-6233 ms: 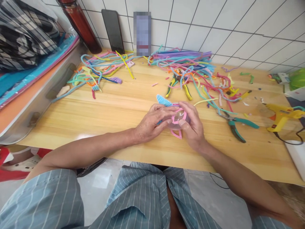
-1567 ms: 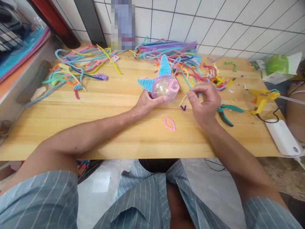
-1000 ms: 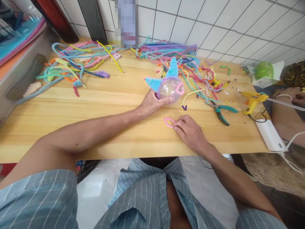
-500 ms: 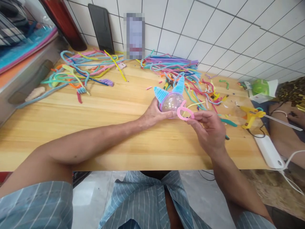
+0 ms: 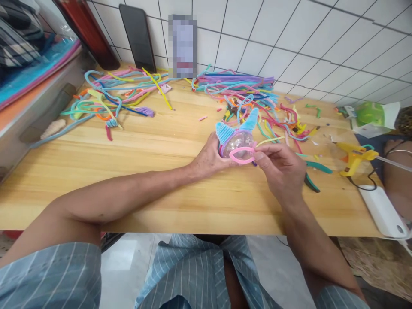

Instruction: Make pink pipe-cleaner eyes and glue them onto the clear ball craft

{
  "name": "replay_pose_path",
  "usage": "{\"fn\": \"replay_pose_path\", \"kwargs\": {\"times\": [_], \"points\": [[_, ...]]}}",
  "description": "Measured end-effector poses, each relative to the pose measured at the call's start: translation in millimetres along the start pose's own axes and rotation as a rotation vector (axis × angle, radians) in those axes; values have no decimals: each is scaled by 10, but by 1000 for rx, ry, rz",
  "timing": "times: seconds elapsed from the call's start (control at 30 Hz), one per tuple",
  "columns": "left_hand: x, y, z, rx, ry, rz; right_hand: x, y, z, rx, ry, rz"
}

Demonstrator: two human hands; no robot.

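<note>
The left hand (image 5: 210,156) is reaching in from the near left, its forearm slanting low over the table (image 5: 161,201); it is clasping the ball (image 5: 240,139) by its left side, the thumb lying along the near side. The right forearm is rising from the near right and leaning left, and the right hand (image 5: 281,169) is pinching one pink loop (image 5: 240,161) at its right end between thumb and forefinger, the other fingers curling in. The hands are working close together, with a gap showing between them.

The ball is sitting in the left grip, above the middle of the table. The loop is hanging before its near side, long axis running left to right, one tip pointing left; whether the two are touching, one cannot tell. Two blue ears (image 5: 224,133) are standing on the ball, one pointing far and left, the other far and right.

Two heaps of stems (image 5: 238,83) are lying at the far side, one left and one right. Two phones (image 5: 137,38) and one bottle (image 5: 92,36) are standing by the wall. To the right, one teal pair of pliers (image 5: 318,167) is lying partly hidden behind the right hand, and one glue gun (image 5: 355,156) is resting beyond it.
</note>
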State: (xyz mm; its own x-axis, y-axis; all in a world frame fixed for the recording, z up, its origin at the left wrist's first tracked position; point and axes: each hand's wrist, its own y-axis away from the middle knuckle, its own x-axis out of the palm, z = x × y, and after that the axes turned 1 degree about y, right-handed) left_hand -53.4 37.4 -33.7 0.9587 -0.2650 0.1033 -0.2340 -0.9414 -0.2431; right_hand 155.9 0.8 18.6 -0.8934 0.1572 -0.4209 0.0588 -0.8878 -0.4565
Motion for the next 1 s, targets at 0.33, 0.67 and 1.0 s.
{"fn": "replay_pose_path", "kwargs": {"times": [0.33,0.67,1.0], "points": [[-118,-44,72,-37,100,-30,-264,-68,54,107,-303,-154],[-158,-79,135,-103,113,-11,-449,388,-170,314,76,350],[-155,-51,138,-27,-23,-13,-406,456,-129,-306,598,410]]}}
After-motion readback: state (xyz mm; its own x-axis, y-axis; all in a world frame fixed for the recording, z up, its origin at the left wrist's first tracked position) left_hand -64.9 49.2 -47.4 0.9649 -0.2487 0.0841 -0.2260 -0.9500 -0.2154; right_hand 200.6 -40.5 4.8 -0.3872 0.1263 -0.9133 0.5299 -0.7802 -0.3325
